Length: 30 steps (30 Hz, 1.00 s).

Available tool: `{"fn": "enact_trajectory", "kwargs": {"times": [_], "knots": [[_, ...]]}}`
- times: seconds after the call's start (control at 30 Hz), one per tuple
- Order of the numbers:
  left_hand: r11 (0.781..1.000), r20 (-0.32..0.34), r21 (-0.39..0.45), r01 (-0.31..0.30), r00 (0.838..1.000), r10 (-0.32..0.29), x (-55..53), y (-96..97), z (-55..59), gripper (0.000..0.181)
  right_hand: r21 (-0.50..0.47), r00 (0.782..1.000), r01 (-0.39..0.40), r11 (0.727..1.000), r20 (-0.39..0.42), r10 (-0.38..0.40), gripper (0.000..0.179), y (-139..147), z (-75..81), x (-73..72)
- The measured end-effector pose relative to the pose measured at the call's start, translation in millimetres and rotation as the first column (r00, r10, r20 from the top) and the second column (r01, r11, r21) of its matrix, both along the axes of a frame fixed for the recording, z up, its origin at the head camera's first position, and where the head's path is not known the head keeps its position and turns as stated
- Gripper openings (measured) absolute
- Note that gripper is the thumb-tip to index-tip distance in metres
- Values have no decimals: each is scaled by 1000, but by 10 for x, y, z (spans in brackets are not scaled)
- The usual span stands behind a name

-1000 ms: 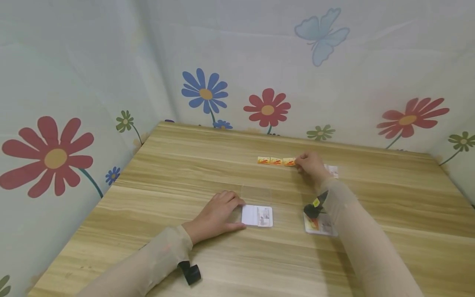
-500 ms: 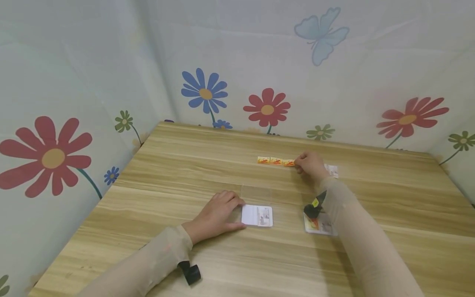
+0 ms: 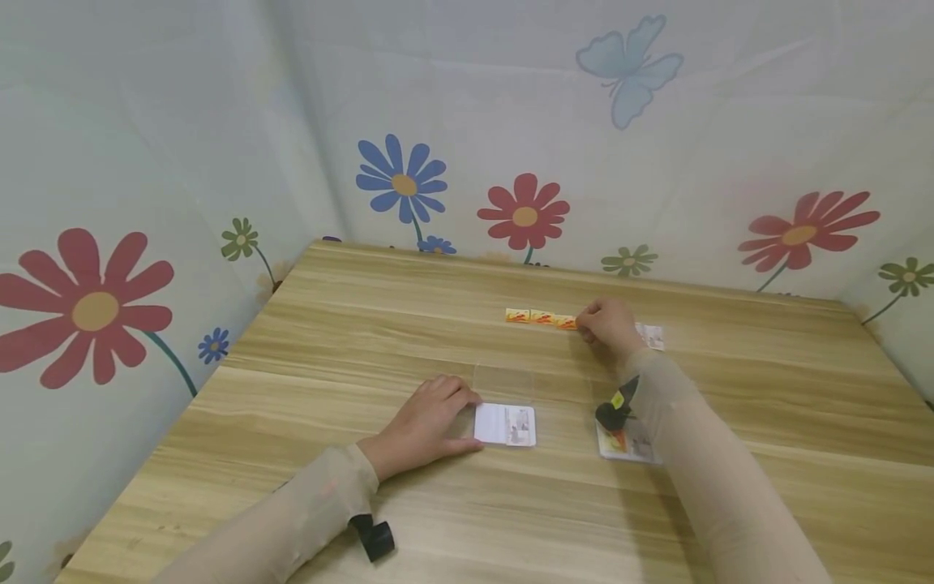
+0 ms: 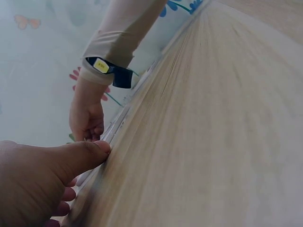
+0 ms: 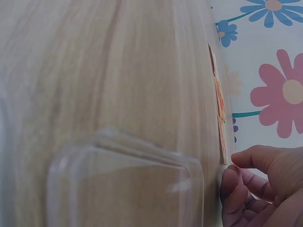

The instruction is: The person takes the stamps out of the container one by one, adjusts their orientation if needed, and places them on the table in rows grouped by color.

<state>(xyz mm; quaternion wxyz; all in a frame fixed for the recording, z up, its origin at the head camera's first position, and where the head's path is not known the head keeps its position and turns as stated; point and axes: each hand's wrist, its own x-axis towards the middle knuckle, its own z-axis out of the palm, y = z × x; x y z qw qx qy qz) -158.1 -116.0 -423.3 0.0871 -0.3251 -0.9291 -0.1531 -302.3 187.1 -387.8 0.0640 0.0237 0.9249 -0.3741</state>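
In the head view, my left hand (image 3: pixel 426 426) holds the left edge of an open clear plastic case (image 3: pixel 505 383), thumb at the near corner and fingers at the far corner. Inside lies a white card (image 3: pixel 490 424) with a small grey printed slip (image 3: pixel 520 426) on its right half. Farther back, my right hand (image 3: pixel 611 324) pinches the right end of a row of yellow-and-orange stamp-like slips (image 3: pixel 541 317). The right wrist view shows its thumb and index fingertip meeting at the row's end (image 5: pixel 222 137). The curled fingers hide part of the last slip.
Another case (image 3: pixel 623 446) with a yellow slip and a grey slip lies under my right forearm. Pale printed slips (image 3: pixel 652 336) lie just right of my right hand, partly hidden. A flowered cloth wall (image 3: pixel 467 122) stands behind the wooden table (image 3: pixel 350 324).
The last orange slip's right end has shifted slightly nearer to me under my right fingers. My left hand and the case it holds stay in place.
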Motion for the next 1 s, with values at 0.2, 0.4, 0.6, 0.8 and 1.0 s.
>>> {"fn": "enact_trajectory", "kwargs": {"times": [0.2,0.4,0.6,0.8,1.0], "knots": [[1000,-6,7,-2,1000,2,3,4,5,53,45,1000,-2,999,-6,3,21,17,15,2],[1000,-17,7,3,1000,-3,2,-4,-4,53,40,999,-31,999,-18,32,21,44,59,40],[1000,-23,10,6,1000,-6,-1,-10,-6,52,16,998,-50,999,-25,50,28,43,162,89],[1000,-25,5,5,1000,-5,-3,-8,-15,53,-29,999,-53,998,-8,53,32,55,292,122],[1000,-21,5,5,1000,-5,2,-2,-11,53,-71,998,-60,996,-17,59,31,83,403,172]]}}
